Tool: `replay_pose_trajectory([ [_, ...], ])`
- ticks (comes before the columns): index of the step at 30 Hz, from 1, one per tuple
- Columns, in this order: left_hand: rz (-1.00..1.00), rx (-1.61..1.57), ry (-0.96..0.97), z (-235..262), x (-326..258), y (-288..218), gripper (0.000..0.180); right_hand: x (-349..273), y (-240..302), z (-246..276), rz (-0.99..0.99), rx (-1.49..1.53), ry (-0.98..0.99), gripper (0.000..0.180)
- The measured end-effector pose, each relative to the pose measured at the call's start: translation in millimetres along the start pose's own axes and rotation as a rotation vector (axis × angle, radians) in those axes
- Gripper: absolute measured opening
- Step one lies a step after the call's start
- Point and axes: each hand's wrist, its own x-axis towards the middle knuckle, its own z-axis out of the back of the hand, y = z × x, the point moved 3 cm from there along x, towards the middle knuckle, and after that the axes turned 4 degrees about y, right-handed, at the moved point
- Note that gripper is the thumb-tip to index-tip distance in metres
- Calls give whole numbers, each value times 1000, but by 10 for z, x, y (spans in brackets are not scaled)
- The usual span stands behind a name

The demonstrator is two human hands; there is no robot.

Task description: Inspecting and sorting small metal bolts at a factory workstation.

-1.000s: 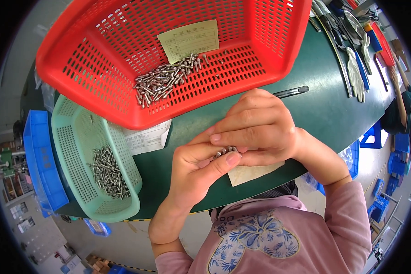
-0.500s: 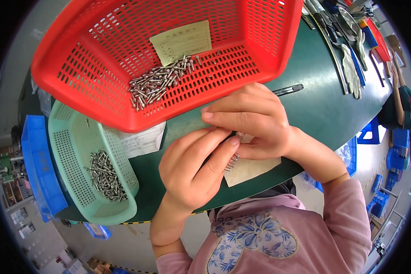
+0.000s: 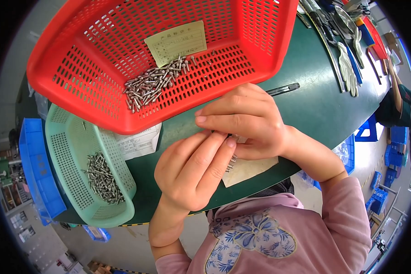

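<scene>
My left hand (image 3: 187, 171) and my right hand (image 3: 249, 121) meet over the front edge of the table. Fingers and thumbs of both are pinched together, and what lies between them is mostly hidden. Several small metal pins (image 3: 232, 163) show just below my left thumb, above a piece of tan paper (image 3: 251, 170). I cannot tell whether they are held or lying there. Beyond my hands stands a red perforated basket (image 3: 169, 107) with a heap of small metal screws (image 3: 153, 84) and a yellowish paper card (image 3: 178, 42). To the left, a pale green basket (image 3: 129, 182) holds more metal parts (image 3: 102, 178).
A black slim tool (image 3: 283, 89) lies right of the red basket. Rulers, pliers and white gloves (image 3: 348, 68) are farther right on the green table (image 3: 306, 109). A white printed sheet (image 3: 141, 142) sits between the baskets. A blue bin (image 3: 40, 169) stands far left. Another person's arm (image 3: 395, 86) shows at far right.
The whole view has shifted slightly, so baskets and table appear a little farther left. Both hands keep nearly the same pinched pose, with only small finger movement.
</scene>
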Motion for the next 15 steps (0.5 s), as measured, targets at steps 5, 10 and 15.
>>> replay_pose_trajectory([
  [5,-10,12,7,-15,2,1,19,-1,-18,5,-1,-4,-2,37],
  [10,-18,48,-4,33,-19,3,19,33,23,-28,0,9,0,38],
  [15,81,156,-35,211,-34,136,21,32,64,-2,-139,-171,11,47],
])
